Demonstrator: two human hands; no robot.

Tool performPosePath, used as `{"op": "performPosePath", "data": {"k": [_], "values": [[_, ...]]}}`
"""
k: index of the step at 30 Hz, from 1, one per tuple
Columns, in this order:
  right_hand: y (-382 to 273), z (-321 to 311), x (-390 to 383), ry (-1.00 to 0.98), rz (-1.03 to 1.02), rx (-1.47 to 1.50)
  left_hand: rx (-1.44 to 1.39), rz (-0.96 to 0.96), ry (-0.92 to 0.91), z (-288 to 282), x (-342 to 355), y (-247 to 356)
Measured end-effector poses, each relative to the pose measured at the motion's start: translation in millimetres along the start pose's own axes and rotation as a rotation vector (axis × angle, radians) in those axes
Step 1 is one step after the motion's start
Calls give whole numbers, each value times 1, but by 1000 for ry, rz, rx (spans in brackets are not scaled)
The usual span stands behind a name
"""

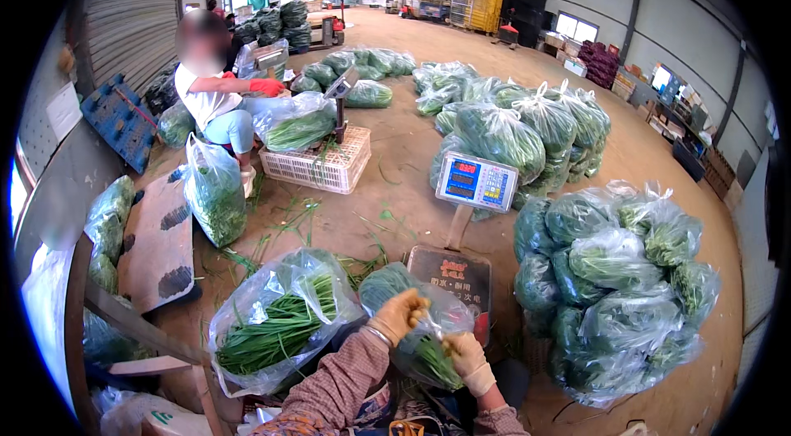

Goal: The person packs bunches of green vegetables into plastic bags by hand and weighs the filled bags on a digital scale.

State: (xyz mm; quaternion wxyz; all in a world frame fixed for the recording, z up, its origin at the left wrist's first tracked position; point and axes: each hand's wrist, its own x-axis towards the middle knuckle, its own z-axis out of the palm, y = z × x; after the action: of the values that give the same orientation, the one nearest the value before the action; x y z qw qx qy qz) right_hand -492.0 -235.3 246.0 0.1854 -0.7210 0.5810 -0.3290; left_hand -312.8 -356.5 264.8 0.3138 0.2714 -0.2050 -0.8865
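Note:
In front of me is a clear plastic bag of long green leafy stalks, leaning by the scale. My left hand, in an orange-tan glove, is closed on its upper plastic. My right hand, in a paler glove, grips the bag's edge on the right, and cut stalks show between the hands. To the left lies a wide-mouthed clear bag with loose green stalks showing. Just beyond my hands stands a weighing scale, its dark platform beneath a lit display. Both hands' fingertips are partly hidden by plastic.
Stacked bagged greens rise at the right, with more filled bags behind the scale. At the left, a person in red gloves sits by a white crate. A flat board lies near a wooden frame.

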Motion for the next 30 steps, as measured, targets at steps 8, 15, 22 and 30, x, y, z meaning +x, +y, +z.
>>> {"op": "performPosePath", "data": {"k": [8, 15, 22, 30], "values": [[4, 19, -20, -457, -336, -196, -16, 69, 233, -27, 9, -12], [94, 44, -18, -26, 617, 661, 521, 195, -22, 37, -11, -1], [102, 123, -30, -122, 841, 1059, 783, 387, -178, 109, -38, -12], [3, -110, 49, 583, 184, 1072, 1523, 1629, -810, 211, -89, 17]]}}
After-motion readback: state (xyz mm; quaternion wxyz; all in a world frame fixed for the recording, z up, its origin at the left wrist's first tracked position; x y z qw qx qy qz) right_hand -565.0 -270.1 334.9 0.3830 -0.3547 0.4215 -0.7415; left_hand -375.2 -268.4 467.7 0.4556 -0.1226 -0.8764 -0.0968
